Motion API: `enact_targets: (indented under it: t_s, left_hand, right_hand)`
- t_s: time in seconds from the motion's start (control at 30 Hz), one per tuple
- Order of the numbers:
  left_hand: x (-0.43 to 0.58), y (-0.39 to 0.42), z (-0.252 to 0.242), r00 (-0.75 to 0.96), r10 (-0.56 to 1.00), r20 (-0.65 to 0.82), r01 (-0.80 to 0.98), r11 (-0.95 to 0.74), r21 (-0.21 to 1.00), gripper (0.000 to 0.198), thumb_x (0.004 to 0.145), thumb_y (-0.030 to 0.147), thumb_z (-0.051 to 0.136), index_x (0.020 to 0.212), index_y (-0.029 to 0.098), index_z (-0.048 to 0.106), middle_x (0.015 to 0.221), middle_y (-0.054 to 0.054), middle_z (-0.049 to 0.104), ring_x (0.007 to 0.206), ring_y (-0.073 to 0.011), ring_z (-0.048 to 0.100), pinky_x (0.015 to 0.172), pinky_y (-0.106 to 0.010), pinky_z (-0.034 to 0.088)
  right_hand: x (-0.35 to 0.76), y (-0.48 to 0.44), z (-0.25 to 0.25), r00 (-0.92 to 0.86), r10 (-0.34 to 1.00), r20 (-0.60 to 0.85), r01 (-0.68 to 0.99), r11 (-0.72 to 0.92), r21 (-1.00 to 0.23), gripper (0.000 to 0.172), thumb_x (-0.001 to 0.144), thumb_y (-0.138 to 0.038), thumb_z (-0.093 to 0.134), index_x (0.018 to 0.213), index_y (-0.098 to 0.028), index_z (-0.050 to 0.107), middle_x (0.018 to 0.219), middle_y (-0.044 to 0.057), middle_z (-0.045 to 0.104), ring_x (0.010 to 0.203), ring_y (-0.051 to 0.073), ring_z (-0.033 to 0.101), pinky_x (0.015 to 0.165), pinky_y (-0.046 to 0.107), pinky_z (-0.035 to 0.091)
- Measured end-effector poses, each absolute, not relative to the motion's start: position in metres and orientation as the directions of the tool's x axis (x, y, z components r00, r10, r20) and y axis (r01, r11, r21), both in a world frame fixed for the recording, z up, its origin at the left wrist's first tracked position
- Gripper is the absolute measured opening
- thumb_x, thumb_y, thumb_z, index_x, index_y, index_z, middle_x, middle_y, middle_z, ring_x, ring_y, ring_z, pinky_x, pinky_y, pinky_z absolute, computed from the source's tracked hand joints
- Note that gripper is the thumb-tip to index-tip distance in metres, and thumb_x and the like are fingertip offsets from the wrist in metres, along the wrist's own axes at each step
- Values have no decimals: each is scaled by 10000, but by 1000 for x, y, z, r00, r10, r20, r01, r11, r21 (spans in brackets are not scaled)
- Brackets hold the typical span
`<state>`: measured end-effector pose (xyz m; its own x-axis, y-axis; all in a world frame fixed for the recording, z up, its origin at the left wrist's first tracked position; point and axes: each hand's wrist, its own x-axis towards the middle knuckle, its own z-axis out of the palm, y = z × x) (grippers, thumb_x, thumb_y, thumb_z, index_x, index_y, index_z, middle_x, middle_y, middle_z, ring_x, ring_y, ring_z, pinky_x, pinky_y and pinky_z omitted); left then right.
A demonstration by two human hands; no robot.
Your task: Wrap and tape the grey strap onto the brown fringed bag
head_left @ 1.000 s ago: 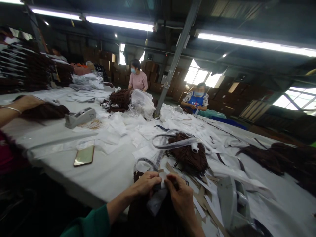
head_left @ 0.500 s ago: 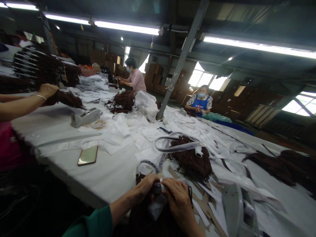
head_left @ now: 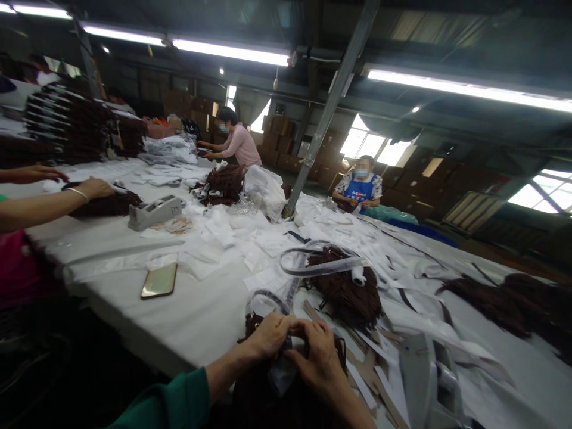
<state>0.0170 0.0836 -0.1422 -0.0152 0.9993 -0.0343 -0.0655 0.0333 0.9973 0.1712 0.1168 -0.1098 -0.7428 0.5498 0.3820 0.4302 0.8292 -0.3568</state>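
A dark brown bag [head_left: 254,387] is low in front of me at the table edge, mostly in shadow. Above its top my left hand [head_left: 268,336] and my right hand [head_left: 315,351] meet at the fingertips. Both hands pinch at a small piece of white wrapping [head_left: 297,343] on a part of the bag, largely hidden by the fingers. A pale translucent piece [head_left: 282,375] hangs below them on the bag's front. The bag's strap [head_left: 268,295], in clear plastic, loops up behind my left hand.
Another brown fringed bag [head_left: 346,286] lies ahead. A tape dispenser [head_left: 429,375] stands at right, near cardboard strips [head_left: 373,369]. Leftward are a phone [head_left: 159,281], a second dispenser [head_left: 155,212] and a co-worker's hand [head_left: 96,189]. A slanting post [head_left: 328,113] rises beyond the table [head_left: 214,310].
My fingertips have come together over the white wrapping, and my right hand has turned with its thumb below. At left, the co-worker's brown bundle has been lowered to the table.
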Motion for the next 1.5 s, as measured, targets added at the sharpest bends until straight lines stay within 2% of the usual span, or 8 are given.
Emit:
enact_targets:
  t_s: [0.17, 0.47, 0.63, 0.77, 0.9, 1.2, 1.37, 1.5]
  left_hand:
    - [19, 83, -138, -82, 997, -11, 149, 23, 989, 351, 843, 358, 408, 546, 185, 479, 514, 22, 386, 505, -129, 369, 496, -249, 287]
    - [23, 77, -128, -11, 997, -75, 55, 76, 996, 334, 851, 411, 343, 598, 207, 418, 494, 48, 330, 377, -99, 306, 372, -233, 229]
    - [16, 59, -105, 137, 991, 4, -15, -2, 1000, 86, 698, 219, 539, 752, 171, 586, 670, 22, 511, 584, -121, 454, 491, -219, 345]
    - [11, 53, -98, 238, 964, 120, -1, -123, 992, 236, 659, 140, 533, 854, 168, 662, 820, 9, 584, 777, -150, 504, 665, -214, 408]
    - [13, 52, -100, 215, 964, 158, 77, -178, 981, 242, 678, 138, 518, 855, 165, 680, 753, 21, 587, 700, -126, 502, 667, -202, 403]
    - [13, 50, -102, 115, 981, 156, 312, -185, 932, 239, 728, 219, 536, 884, 151, 704, 712, 13, 598, 633, -130, 488, 588, -206, 356]
    - [15, 49, -106, 125, 972, 197, 385, -230, 894, 273, 733, 211, 520, 933, 162, 700, 743, -2, 645, 649, -147, 524, 625, -223, 375]
    - [12, 54, -118, 77, 977, 197, 485, -209, 849, 174, 748, 246, 523, 797, 164, 668, 686, -9, 622, 617, -148, 509, 590, -230, 340]
  right_hand:
    - [174, 116, -108, -756, 496, 428, 419, 868, -265, 220, 731, -160, 670, 905, -244, 564, 832, -9, 683, 815, 230, 639, 941, 479, 345]
    - [186, 118, -120, -719, 345, 603, 481, 873, 74, 277, 782, -243, 676, 1046, -301, 615, 1061, 57, 622, 995, 290, 583, 960, 510, 337]
    - [192, 118, -123, -708, 357, 610, 461, 887, 16, 165, 850, -285, 599, 1008, -316, 633, 948, 26, 619, 892, 237, 606, 908, 456, 421]
    - [197, 117, -134, -687, 305, 660, 422, 906, 21, 267, 813, -210, 598, 1058, -308, 634, 905, 16, 628, 853, 221, 622, 874, 429, 456]
    - [195, 111, -135, -643, 297, 706, 403, 915, -18, 286, 811, -206, 583, 1069, -314, 641, 890, 14, 648, 842, 222, 637, 890, 444, 462]
    - [197, 111, -91, -592, 715, 373, 389, 658, -645, 492, 825, -269, 552, 1308, -204, 487, 1041, 69, 683, 935, 206, 660, 831, 338, 536]
    - [188, 112, -77, -650, 667, 365, 374, 698, -610, 189, 849, -278, 540, 960, -236, 688, 873, 29, 721, 815, 197, 670, 760, 322, 522]
    - [184, 112, -87, -649, 556, 519, 386, 829, -405, 183, 874, -235, 513, 801, -249, 680, 772, 6, 724, 708, 184, 664, 792, 370, 463]
